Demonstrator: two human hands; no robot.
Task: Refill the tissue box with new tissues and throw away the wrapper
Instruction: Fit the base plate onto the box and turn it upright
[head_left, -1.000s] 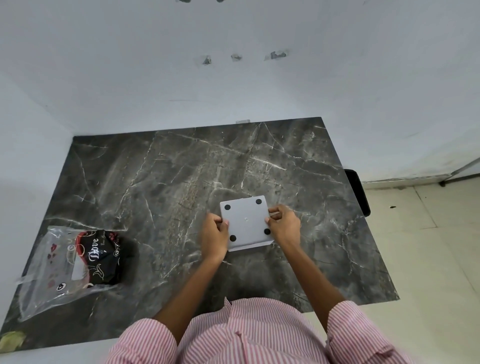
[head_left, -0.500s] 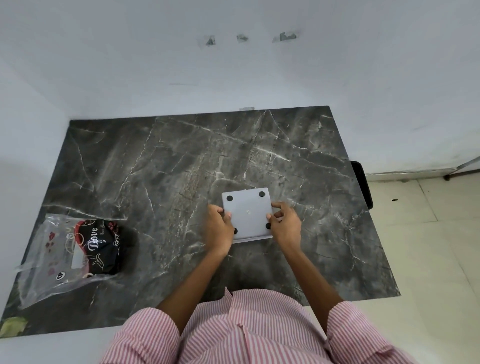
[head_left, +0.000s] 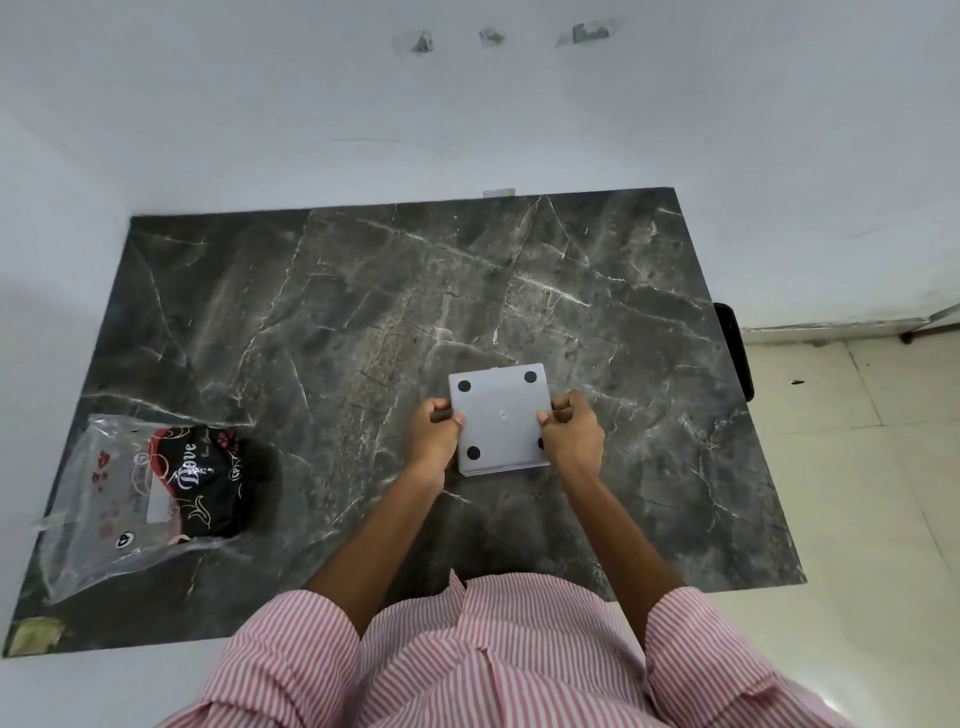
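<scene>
Tissue pack (head_left: 171, 483): lying at lower left of the frame in its clear wrapper, unopened, well apart from both hands.
Left hand (head_left: 434, 439): closing on the box's left edge; nearer to the pack.
Tissue box (head_left: 498, 418): sitting centre frame, underside up, four black feet showing; contents hidden.
Right hand (head_left: 571, 434): gripping the right edge.

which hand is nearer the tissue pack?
Left. The left hand grips the grey box's side facing the tissue pack; the right hand grips its far side.
</scene>
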